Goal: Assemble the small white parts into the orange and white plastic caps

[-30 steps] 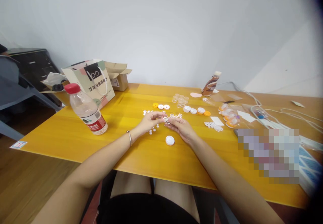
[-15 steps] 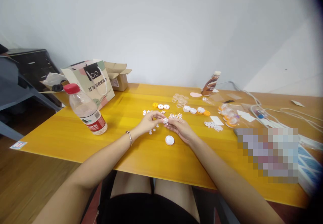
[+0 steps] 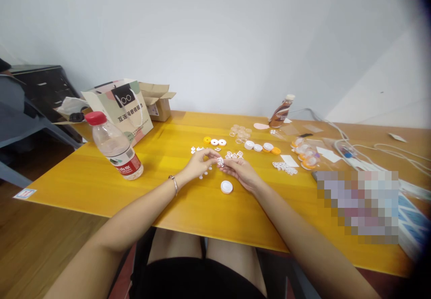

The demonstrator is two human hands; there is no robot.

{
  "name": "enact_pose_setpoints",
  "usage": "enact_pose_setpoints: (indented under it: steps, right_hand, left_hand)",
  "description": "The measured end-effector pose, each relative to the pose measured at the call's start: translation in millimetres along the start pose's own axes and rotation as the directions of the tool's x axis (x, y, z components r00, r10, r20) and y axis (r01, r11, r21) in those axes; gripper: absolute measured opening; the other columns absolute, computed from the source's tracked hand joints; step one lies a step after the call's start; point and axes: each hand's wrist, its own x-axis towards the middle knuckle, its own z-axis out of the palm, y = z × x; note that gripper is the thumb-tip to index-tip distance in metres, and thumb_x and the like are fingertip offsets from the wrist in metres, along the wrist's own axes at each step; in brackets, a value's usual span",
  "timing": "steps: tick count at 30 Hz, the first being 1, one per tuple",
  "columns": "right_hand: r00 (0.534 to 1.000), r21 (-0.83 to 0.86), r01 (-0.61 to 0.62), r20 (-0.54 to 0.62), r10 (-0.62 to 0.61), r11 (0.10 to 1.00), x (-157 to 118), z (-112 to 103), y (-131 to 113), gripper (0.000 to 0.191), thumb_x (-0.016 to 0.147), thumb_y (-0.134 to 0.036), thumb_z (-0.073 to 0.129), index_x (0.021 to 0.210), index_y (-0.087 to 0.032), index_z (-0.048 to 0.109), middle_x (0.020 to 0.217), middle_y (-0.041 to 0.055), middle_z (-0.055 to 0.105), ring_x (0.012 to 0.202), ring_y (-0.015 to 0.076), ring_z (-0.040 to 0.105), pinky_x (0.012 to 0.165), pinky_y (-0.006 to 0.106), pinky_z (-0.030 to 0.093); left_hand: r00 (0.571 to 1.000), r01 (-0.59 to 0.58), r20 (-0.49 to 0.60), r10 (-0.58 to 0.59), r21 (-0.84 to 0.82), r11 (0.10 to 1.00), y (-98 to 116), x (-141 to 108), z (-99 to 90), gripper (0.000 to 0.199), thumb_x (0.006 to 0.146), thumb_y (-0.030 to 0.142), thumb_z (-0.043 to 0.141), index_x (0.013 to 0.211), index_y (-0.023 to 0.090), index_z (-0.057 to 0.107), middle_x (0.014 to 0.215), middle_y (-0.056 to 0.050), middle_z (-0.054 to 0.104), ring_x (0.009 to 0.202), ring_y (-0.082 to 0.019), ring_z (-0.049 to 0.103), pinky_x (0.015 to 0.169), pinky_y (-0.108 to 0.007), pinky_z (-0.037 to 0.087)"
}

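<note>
Between my two hands is a small white openwork plastic piece (image 3: 220,161), pinched by the fingertips of both. My left hand (image 3: 199,162) grips it from the left, and my right hand (image 3: 240,171) from the right. Just below them on the table lies a round white cap-like piece (image 3: 226,187). More white openwork pieces (image 3: 234,155) rest right behind my right hand. Small white discs (image 3: 201,177) and little white parts (image 3: 193,149) are scattered about my left hand, which hides some of them.
Behind my hands are yellow and white rings (image 3: 214,142), clear rings (image 3: 240,133) and white and orange round parts (image 3: 267,147). A water bottle (image 3: 116,148) and a paper bag (image 3: 123,110) stand left. A brown drink bottle (image 3: 281,112), cables (image 3: 340,133) and a blurred-out area are right.
The small white piece has turned slightly between my fingertips. Both hands stay in nearly the same place, and the things on the table have not moved.
</note>
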Motion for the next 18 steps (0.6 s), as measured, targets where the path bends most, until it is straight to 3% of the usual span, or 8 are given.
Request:
enact_pose_setpoints:
  steps: [8,14,18]
  right_hand:
    - [1.000,-0.037,-0.005,-0.005,0.005,0.999,1.9,-3.4,3.9,0.018,0.063,-0.026,0.070,0.077,-0.015,0.068,0.076,0.0045,0.070,0.068,0.0089,0.063,0.070,0.018,0.050]
    - [1.000,-0.037,-0.010,-0.009,0.010,0.999,3.0,-4.2,3.7,0.015,0.063,-0.026,0.070,0.073,-0.015,0.069,0.075,0.0045,0.070,0.066,0.0087,0.063,0.068,0.017,0.050]
    - [1.000,-0.019,-0.008,-0.015,0.008,1.000,2.9,-4.1,2.9,0.014,0.063,-0.026,0.070,0.073,-0.015,0.069,0.074,0.0038,0.070,0.067,0.0083,0.063,0.067,0.016,0.050]
  left_hand:
    - [0.997,-0.080,-0.011,0.081,0.083,0.993,-3.0,-0.1,-0.4,0.012,0.076,0.020,0.054,0.082,0.014,0.062,0.081,-0.004,0.064,0.077,-0.013,0.057,0.076,-0.026,0.044]
    - [0.970,-0.231,-0.027,0.242,0.206,0.951,-0.2,-2.2,-2.0,0.012,0.076,0.024,0.056,0.082,0.016,0.063,0.080,-0.004,0.062,0.076,-0.013,0.055,0.076,-0.027,0.042]
    - [0.973,-0.203,-0.070,0.221,0.197,0.959,0.4,-2.8,-1.9,0.013,0.077,0.024,0.055,0.085,0.016,0.062,0.083,-0.004,0.062,0.080,-0.014,0.055,0.079,-0.029,0.042]
